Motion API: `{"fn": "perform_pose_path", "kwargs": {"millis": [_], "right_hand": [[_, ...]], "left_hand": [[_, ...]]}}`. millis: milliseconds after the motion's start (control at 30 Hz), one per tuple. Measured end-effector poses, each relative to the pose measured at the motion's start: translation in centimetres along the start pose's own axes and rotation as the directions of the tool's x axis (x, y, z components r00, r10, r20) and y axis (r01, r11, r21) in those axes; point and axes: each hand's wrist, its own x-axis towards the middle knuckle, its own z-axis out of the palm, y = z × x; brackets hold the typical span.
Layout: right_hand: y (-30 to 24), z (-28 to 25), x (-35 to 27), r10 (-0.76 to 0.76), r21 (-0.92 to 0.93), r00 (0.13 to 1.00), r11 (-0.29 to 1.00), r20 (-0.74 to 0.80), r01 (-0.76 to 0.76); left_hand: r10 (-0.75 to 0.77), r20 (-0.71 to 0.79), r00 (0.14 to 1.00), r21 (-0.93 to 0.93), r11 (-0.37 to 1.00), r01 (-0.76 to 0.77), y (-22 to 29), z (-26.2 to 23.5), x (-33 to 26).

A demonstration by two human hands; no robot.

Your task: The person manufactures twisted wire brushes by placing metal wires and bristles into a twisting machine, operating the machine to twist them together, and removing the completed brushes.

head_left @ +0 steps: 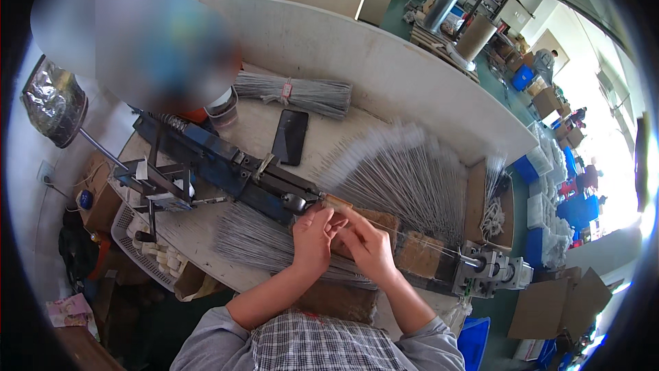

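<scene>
My left hand [314,238] and my right hand [368,242] meet close together at the end of a long dark bench machine [274,182]. Fingers of both are bent and pinched near a round black knob [294,203]; whatever they grip is too small to make out. Thin pale wires [429,242] stretch from beside my right hand toward a metal clamping unit [486,271]. Past my hands, a broad fan of thin grey wires [412,179] lies on the table. More grey wires [254,240] are spread on the near side, partly under my left forearm.
A tied bundle of grey wires [302,95] and a black phone [290,137] lie at the back by a white partition [384,55]. An open cardboard box [489,206] stands right. A basket of white pieces [137,244] sits lower left. Another person [544,64] is far off.
</scene>
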Motion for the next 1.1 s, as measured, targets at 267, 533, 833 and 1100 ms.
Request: {"fn": "perform_pose_path", "kwargs": {"millis": [267,533,833,1100], "right_hand": [[1.0,0.6,1.2,0.027,-0.065,0.999,0.998,-0.019,-0.029],[1.4,0.1,0.4,-0.009,-0.094,0.999,0.996,-0.042,0.005],[0.0,-0.8,0.0,0.013,-0.123,1.0,0.992,0.004,-0.012],[1.8,0.7,0.6,0.14,0.183,0.975,0.968,0.174,-0.172]], "left_hand": [[-0.012,-0.007,1.0,0.008,1.0,0.012,0.3,0.1,-0.1],[-0.002,0.009,1.0,0.073,0.997,0.001,0.1,0.2,-0.1],[0.019,0.002,1.0,0.021,1.0,-0.019,0.2,0.3,-0.2],[-0.07,-0.001,0.998,0.009,0.997,0.07,0.8,0.2,-0.4]]}}
